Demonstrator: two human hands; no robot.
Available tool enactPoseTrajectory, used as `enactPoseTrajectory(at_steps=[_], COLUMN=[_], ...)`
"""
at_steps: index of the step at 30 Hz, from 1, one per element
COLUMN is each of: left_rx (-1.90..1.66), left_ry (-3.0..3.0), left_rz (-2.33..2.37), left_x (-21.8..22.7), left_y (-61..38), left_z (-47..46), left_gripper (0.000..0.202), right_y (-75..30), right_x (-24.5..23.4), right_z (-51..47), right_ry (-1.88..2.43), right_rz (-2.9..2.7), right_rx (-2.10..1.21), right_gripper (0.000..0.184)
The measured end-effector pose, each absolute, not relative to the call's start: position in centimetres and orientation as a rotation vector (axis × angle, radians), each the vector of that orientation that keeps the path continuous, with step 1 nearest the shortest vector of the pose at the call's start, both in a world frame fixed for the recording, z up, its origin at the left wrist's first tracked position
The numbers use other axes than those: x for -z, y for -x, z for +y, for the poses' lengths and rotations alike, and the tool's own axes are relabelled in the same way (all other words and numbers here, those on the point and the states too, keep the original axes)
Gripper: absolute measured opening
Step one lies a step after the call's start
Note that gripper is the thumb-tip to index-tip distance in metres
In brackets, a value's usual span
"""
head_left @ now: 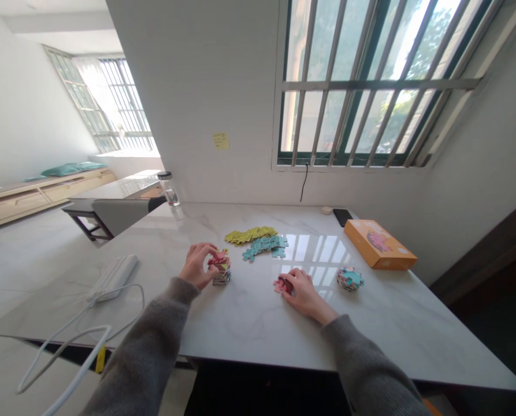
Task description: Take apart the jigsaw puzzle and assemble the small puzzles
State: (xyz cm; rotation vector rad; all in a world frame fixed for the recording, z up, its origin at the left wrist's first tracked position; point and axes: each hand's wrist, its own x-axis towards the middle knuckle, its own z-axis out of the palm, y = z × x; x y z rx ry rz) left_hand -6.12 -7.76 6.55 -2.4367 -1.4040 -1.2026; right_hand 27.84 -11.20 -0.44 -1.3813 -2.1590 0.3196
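1. Your left hand (195,266) sits in from the near edge of the white marble counter (249,329), its fingers curled and pressed together, pinching what look like pink jigsaw pieces (218,259). A short stack of mixed jigsaw pieces (222,277) stands directly beneath them.
2. Your right hand (306,294) lies palm down, fingers close together, over a small cluster of pink pieces (280,285). You cannot tell whether it pinches them or only rests on them.
3. The step in hand appears to be handling pink pieces at the counter's middle. Your next move calls for a clean lift, as these thin pieces lie close together.
4. Toward the far edge, yellow-green pieces (249,234) lie just beside teal pieces (265,246). A multicoloured heap of pieces (350,278) sits nearer the right edge.
5. A closed orange cardboard box (379,244) lies near the far right corner, its contents hidden. A clear bottle (169,189) stands near the far left corner, holding a little water.
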Motion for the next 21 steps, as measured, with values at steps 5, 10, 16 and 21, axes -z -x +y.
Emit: enactPoseTrajectory(at_steps=[5, 10, 16, 21], left_rx=[1.061, 0.947, 0.934, 1.106], left_ry=[2.576, 2.649, 2.662, 2.614], left_rz=[-1.439, -1.448, -1.502, -1.399], left_x=[-6.5, -5.6, -4.9, -6.5], left_y=[7.9, 7.7, 7.7, 6.4], left_z=[-6.4, -6.0, -6.0, -7.8], left_gripper=[0.023, 0.024, 0.023, 0.023], right_y=[-27.8, -27.8, -27.8, -27.8], right_x=[0.4, 0.6, 0.4, 0.3], right_z=[-11.2, -11.2, -11.4, -11.4], right_ry=[1.375, 1.386, 1.353, 1.313], right_rz=[-2.169, -2.172, -2.179, -2.156], right_rx=[-0.293, -0.295, -0.292, -0.308], right_gripper=[0.041, 0.044, 0.045, 0.048])
